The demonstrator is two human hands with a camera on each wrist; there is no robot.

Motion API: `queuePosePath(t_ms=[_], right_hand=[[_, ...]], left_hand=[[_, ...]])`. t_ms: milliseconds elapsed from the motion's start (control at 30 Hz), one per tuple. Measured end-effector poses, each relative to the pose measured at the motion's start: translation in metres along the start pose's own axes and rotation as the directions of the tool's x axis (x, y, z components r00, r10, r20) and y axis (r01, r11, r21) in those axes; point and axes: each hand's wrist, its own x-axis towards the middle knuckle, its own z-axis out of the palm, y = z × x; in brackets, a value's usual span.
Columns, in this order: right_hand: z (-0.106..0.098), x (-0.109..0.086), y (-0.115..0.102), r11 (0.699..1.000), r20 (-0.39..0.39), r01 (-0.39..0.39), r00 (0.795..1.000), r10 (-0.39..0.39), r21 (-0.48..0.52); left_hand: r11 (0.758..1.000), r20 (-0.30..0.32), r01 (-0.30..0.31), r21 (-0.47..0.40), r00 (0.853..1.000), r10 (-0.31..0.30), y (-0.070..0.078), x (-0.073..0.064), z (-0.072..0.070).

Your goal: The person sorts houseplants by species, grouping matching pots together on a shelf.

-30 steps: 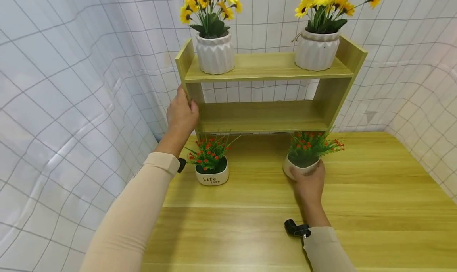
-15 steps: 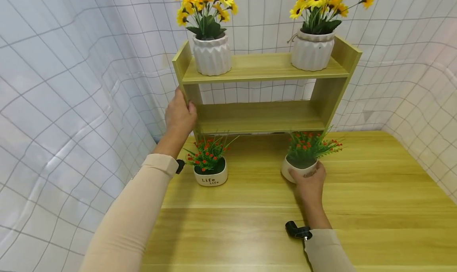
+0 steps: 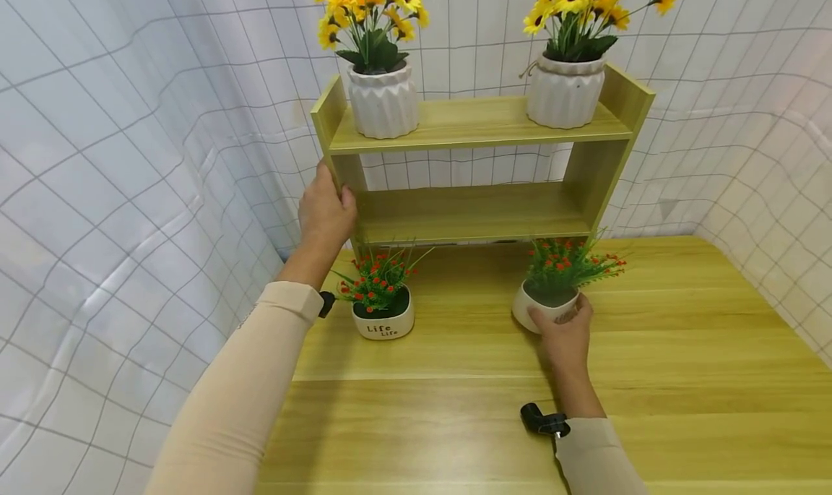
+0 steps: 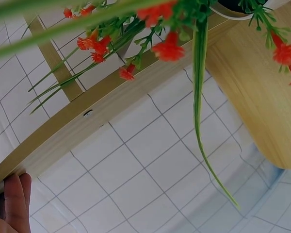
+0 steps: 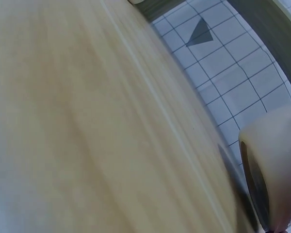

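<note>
A two-tier wooden shelf [image 3: 468, 209] stands at the back of the table. My left hand [image 3: 326, 209] grips its left side panel, with the thumb on the inner face; the fingertips [image 4: 15, 199] show against the wood in the left wrist view. My right hand [image 3: 565, 336] holds a white flowerpot [image 3: 525, 313] with red flowers and green leaves, in front of the shelf's right end. In the right wrist view that pot [image 5: 276, 155] looks tilted, its underside partly showing. A matching flowerpot [image 3: 385, 327] marked "Life" sits on the table by my left wrist.
Two white ribbed pots, the left [image 3: 383, 105] and the right [image 3: 565, 97], stand on the top shelf with yellow sunflowers. White gridded curtains [image 3: 130, 155] enclose the wooden table [image 3: 416, 423] at the left, back and right. Black camera mounts [image 3: 542, 419] are on both wrists.
The head view has shifted slightly, so the shelf and its pots appear a little further left. Both hands keep their holds, with little visible movement of the right-hand flowerpot.
</note>
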Motion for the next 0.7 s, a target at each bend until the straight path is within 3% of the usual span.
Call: queuePosePath(t_ms=[700], right_hand=[[-0.008, -0.025, -0.028, 1.0, -0.027, 0.013, 1.0, -0.013, -0.019]], left_hand=[[1.0, 0.009, -0.003, 0.008, 1.0, 0.003, -0.001, 0.0, 0.0]])
